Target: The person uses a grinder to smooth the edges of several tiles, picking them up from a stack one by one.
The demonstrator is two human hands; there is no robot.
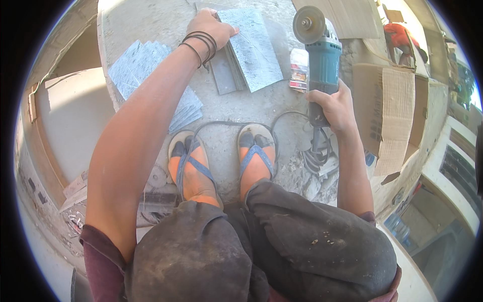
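Note:
My left hand [212,29] is closed on the far left edge of a blue-grey stone tile [256,53], its thumb over the top face. Under that tile lie darker grey tiles [224,75], partly covered by it. My right hand [334,108] wraps round the rear grip of a teal angle grinder [324,65]. The grinder points away from me, with its round disc [309,25] facing up, to the right of the tile. Left of my left forearm, several similar tiles [136,68] lie fanned out, partly hidden by the arm.
A small red-and-white packet [299,70] lies beside the grinder. The black power cord [226,123] runs past my sandalled feet [196,171] to a coil at right. Rubble [314,183] and an opened cardboard box [395,116] lie right. A person in red [402,38] bends at far right.

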